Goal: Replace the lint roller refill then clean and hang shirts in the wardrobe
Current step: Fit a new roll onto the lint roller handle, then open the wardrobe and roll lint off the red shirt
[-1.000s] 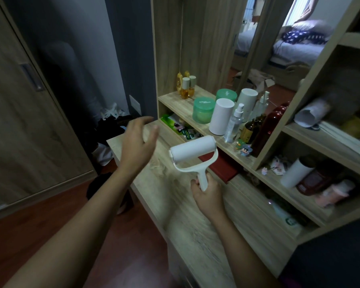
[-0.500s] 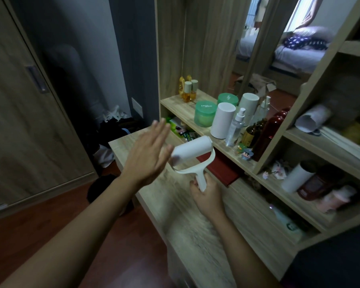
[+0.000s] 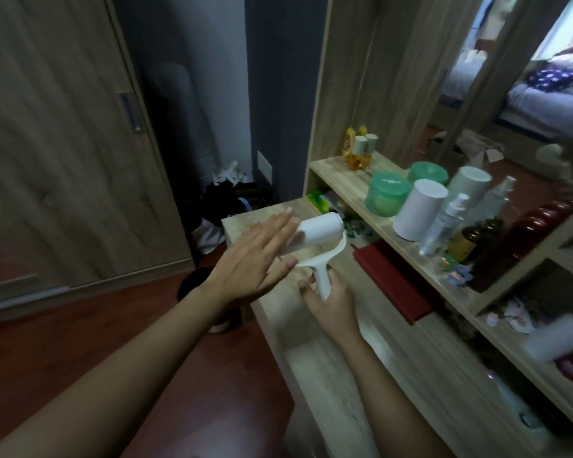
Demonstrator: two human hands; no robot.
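A white lint roller stands upright above the wooden table, with a white paper roll on its head. My right hand is closed around its handle from below. My left hand is flat with its fingers stretched out, pressed against the left end of the roll and covering part of it. No shirts are in view. The closed wooden wardrobe door fills the left side.
The shelf behind the table holds yellow bottles, green jars, a white cylinder, a spray bottle and dark bottles. A red flat case lies under that shelf. Dark clothes and bags sit on the floor.
My left hand has swung right from open air and now lies flat against the left end of the roll. The roller and my right hand have stayed nearly still.
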